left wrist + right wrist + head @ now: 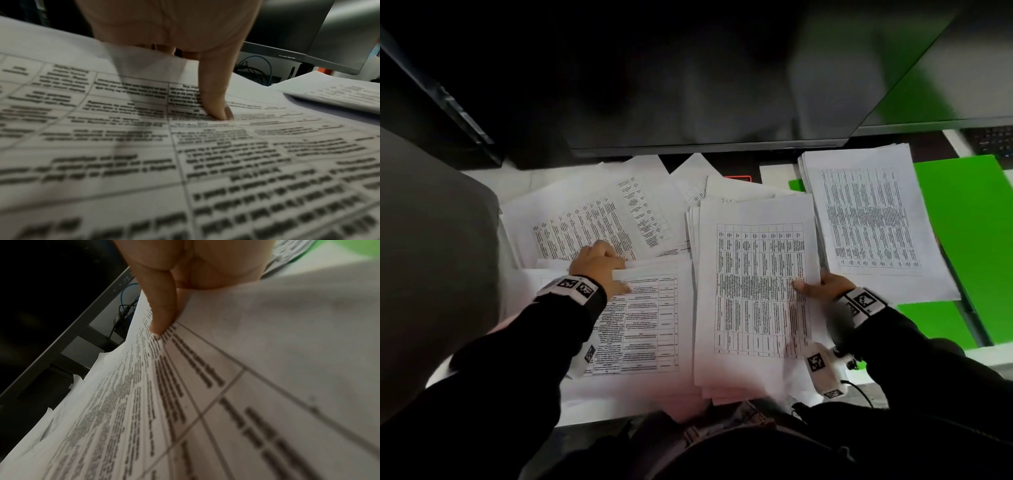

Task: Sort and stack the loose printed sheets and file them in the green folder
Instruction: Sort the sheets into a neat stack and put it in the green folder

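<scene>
The left hand (599, 265) is pinching the top edge of a printed sheet (643, 322), thumb on its face, left of the middle stack (753, 291). The right hand (822, 286) is gripping this stack's right edge. The green folder (969, 240) is lying right of it, under another stack (869, 219).

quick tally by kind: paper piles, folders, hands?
Paper piles: 4: stack on the folder, centre stack, left-front stack, loose spread
Green folder: 1
Hands: 2: left hand, right hand, each gripping sheets
Total: 7
</scene>
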`<action>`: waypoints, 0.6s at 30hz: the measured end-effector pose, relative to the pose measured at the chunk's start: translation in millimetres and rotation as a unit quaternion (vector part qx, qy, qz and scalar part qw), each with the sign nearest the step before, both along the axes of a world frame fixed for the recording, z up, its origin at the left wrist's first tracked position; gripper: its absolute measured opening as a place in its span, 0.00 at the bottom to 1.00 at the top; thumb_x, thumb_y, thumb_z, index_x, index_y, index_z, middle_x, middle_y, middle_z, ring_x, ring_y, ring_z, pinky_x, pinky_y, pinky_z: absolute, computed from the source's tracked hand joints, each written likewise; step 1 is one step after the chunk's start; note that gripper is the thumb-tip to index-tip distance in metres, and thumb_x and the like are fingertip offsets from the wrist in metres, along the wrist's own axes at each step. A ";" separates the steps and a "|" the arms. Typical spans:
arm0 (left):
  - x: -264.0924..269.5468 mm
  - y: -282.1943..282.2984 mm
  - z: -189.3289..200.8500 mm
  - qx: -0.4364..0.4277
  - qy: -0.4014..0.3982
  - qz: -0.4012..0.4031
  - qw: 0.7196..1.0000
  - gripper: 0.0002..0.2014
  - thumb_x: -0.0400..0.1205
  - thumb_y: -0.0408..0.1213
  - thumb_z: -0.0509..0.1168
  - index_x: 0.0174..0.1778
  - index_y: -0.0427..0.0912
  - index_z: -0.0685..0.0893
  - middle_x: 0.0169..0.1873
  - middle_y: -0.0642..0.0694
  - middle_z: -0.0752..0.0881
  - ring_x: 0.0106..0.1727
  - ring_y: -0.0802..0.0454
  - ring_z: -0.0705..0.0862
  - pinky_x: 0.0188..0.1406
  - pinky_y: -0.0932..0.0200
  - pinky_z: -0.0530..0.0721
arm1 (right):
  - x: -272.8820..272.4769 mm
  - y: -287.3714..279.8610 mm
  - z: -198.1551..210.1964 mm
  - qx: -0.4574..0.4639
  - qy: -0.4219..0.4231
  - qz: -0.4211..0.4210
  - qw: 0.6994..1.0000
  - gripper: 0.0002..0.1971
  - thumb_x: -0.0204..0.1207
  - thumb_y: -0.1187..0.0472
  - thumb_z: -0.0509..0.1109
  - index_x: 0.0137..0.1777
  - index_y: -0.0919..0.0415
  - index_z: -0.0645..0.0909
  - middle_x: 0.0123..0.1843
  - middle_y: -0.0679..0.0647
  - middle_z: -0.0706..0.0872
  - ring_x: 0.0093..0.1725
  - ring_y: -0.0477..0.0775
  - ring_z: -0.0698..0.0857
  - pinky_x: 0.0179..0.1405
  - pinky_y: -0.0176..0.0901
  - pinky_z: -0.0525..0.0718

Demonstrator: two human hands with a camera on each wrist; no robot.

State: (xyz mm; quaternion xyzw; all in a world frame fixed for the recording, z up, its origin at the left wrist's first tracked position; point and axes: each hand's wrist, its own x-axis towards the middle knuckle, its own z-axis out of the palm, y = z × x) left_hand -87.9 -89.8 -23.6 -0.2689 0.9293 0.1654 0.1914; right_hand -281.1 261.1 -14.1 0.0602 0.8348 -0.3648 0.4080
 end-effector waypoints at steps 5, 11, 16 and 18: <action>-0.7 4.5 6.3 -0.021 -0.062 -0.018 0.998 0.19 0.67 0.54 0.75 0.42 0.54 0.73 0.40 0.54 0.80 0.45 0.51 0.79 0.64 0.50 0.67 | 2.1 -0.7 0.4 0.001 -0.007 -0.010 1.000 0.12 0.75 0.58 0.72 0.57 0.58 0.78 0.37 0.51 0.85 0.35 0.49 0.83 0.29 0.39 0.75; 10.3 -3.1 17.6 0.039 -0.037 0.012 0.998 0.07 0.78 0.46 0.67 0.49 0.52 0.80 0.46 0.48 0.77 0.45 0.50 0.77 0.45 0.59 0.73 | 3.5 -3.1 2.0 0.007 0.000 -0.028 1.000 0.18 0.75 0.60 0.71 0.64 0.63 0.77 0.49 0.60 0.87 0.46 0.59 0.85 0.49 0.51 0.83; 17.7 -19.9 56.5 0.014 0.039 0.087 0.995 0.06 0.78 0.41 0.69 0.43 0.46 0.78 0.40 0.47 0.83 0.39 0.49 0.78 0.34 0.60 0.72 | 4.2 -7.1 8.0 0.047 0.037 0.024 0.998 0.26 0.77 0.60 0.68 0.75 0.62 0.68 0.62 0.63 0.83 0.63 0.65 0.81 0.67 0.55 0.75; 20.3 -26.2 75.0 0.029 0.086 0.120 0.989 0.08 0.75 0.39 0.72 0.47 0.46 0.81 0.48 0.46 0.85 0.45 0.47 0.80 0.43 0.59 0.75 | 4.4 -6.1 8.6 0.054 0.040 0.039 0.997 0.26 0.78 0.60 0.67 0.75 0.62 0.67 0.65 0.62 0.81 0.65 0.66 0.80 0.67 0.52 0.74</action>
